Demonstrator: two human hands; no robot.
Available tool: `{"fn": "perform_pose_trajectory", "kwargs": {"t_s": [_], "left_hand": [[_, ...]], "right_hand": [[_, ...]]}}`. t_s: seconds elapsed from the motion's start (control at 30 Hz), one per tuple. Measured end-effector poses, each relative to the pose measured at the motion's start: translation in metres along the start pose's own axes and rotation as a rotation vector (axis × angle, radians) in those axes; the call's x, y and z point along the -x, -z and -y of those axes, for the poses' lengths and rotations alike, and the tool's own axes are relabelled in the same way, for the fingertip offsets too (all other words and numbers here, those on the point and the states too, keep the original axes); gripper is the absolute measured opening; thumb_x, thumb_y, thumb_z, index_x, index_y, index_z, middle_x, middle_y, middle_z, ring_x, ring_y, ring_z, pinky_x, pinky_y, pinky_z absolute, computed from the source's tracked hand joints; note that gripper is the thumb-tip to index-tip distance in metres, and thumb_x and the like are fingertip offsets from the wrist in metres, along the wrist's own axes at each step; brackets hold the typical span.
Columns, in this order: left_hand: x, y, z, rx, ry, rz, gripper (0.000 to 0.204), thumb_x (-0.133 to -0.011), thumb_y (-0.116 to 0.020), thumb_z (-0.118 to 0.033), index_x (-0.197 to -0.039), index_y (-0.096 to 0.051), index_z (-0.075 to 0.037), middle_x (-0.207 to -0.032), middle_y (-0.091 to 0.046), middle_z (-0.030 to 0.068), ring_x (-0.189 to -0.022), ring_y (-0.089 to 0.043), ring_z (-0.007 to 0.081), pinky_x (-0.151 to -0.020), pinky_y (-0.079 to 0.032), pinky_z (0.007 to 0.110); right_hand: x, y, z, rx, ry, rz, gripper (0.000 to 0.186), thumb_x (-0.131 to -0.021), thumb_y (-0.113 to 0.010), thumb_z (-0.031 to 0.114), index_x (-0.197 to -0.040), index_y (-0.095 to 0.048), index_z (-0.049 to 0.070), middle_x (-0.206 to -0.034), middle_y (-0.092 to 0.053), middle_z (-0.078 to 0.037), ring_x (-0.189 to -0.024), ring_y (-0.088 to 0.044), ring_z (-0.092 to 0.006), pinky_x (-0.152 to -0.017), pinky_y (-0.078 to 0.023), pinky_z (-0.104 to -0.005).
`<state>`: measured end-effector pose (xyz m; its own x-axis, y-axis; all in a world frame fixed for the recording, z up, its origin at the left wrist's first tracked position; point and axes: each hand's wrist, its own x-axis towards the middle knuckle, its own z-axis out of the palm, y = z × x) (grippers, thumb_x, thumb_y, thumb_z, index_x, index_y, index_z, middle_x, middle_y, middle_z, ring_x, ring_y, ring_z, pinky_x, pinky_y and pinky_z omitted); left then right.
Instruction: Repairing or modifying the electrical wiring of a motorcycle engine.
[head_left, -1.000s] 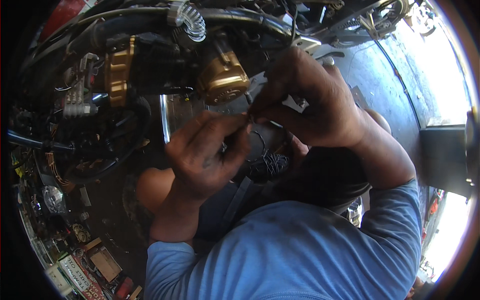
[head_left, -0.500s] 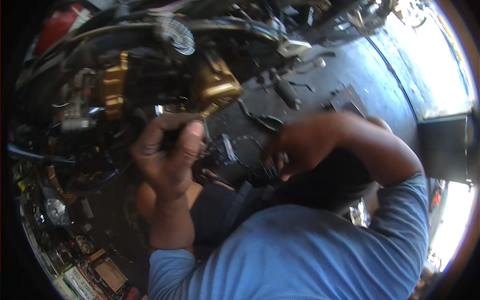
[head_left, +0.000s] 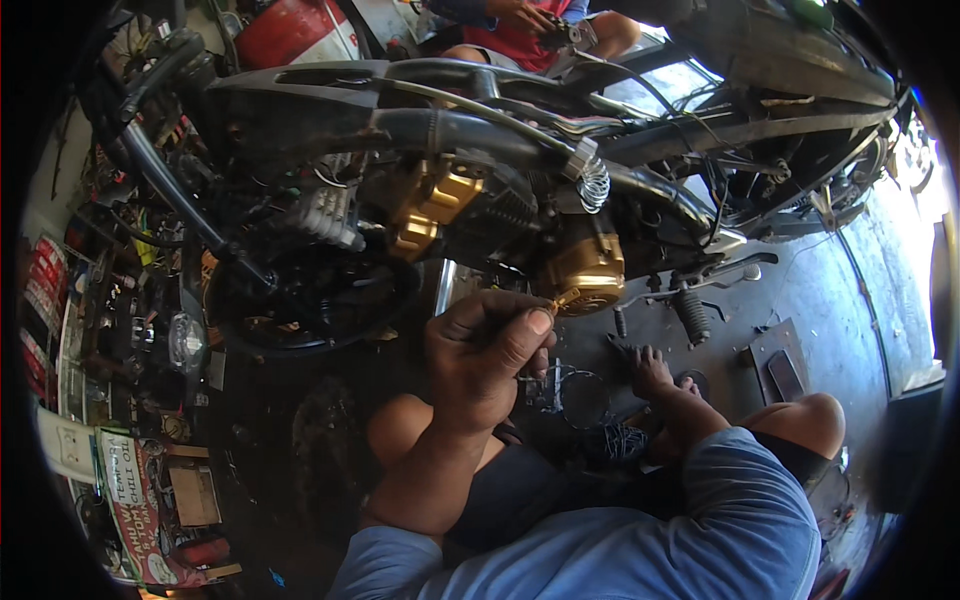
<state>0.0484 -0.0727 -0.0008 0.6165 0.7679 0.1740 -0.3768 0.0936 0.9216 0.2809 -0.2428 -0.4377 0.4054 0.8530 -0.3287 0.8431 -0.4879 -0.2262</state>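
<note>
My left hand [head_left: 485,350] is raised in front of the motorcycle engine. Its thumb and forefinger pinch a small gold-coloured metal piece [head_left: 568,297], which looks nearly in line with the gold engine cover [head_left: 590,272] behind it. Low at the right, my right hand [head_left: 652,372] reaches down to the floor. Its fingers are bent over a dark, pointed tool [head_left: 622,349] that resembles pliers; the hand hides much of it. A coiled metal spring [head_left: 593,188] hangs by the frame above the cover.
The motorcycle frame [head_left: 440,130] spans the view above my hands, with a footpeg [head_left: 691,318] low on the right. A flat plate [head_left: 782,365] lies on the floor. Beyond the bike sits another person [head_left: 520,40], handling a metal part. Crowded shelves [head_left: 90,340] stand left.
My right hand has gone from mid-air down to the dark tool on the floor. The left hand still pinches the small gold piece. The view has shifted, showing more of the motorcycle and the other person.
</note>
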Motion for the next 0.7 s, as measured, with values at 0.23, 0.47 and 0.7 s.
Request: {"fn": "perform_pose_trajectory", "kwargs": {"t_s": [0.23,0.47,0.7], "left_hand": [[0.002,-0.004,-0.005,-0.124,-0.273,0.022,0.012,-0.09,-0.073,-0.003,-0.099,-0.068,0.004,-0.074,-0.067,0.0096,-0.056,-0.06,0.0111,-0.049,-0.05,0.025],[0.012,-0.002,-0.012,-0.078,-0.357,0.092,0.014,-0.09,-0.075,0.0,-0.102,-0.071,0.004,-0.086,-0.069,0.006,-0.07,-0.064,0.0059,-0.06,-0.051,0.02],[0.018,-0.017,-0.009,-0.105,-0.344,0.103,0.012,-0.089,-0.076,-0.001,-0.099,-0.071,0.002,-0.085,-0.068,0.0054,-0.07,-0.063,0.0063,-0.06,-0.05,0.021]], "right_hand": [[0.006,0.069,0.033,-0.11,-0.054,0.437,0.048,-0.083,-0.062,0.016,-0.128,-0.057,0.001,-0.111,-0.066,-0.024,-0.107,-0.067,-0.0379,-0.091,-0.055,-0.0448],[0.127,0.302,0.106,-1.054,0.334,0.341,0.03,-0.085,-0.069,0.013,-0.113,-0.067,0.002,-0.103,-0.069,-0.01,-0.1,-0.066,-0.0171,-0.088,-0.051,-0.0328],[0.153,0.386,0.147,-1.454,0.655,-0.386,0.047,-0.083,-0.08,-0.002,-0.124,-0.057,0.005,-0.112,-0.065,-0.006,-0.107,-0.062,-0.0143,-0.092,-0.051,-0.0319]]}}
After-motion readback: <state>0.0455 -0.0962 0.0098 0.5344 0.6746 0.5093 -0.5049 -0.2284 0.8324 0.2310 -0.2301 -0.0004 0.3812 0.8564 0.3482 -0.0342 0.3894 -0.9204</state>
